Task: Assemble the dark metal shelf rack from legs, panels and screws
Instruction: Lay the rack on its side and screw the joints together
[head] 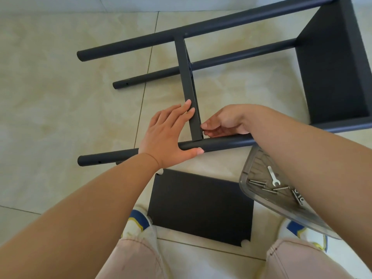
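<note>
The dark metal rack lies on its side on the tiled floor, with round legs (201, 27) running left to right. A shelf panel (187, 81) stands on edge between the legs, and a second panel (334, 67) closes the right end. My left hand (171, 135) lies flat, fingers straight on the standing panel, thumb along the near leg (221, 142). My right hand (225, 122) pinches something small at the panel's lower corner, where it meets that leg; the thing itself is hidden. A loose panel (201, 206) lies flat by my feet.
A clear plastic tray (259, 194) at the right holds several screws (269, 188) and a small flat wrench (273, 177), partly under my right forearm. My shoes (138, 224) and knees fill the bottom edge. Bare tiles spread to the left.
</note>
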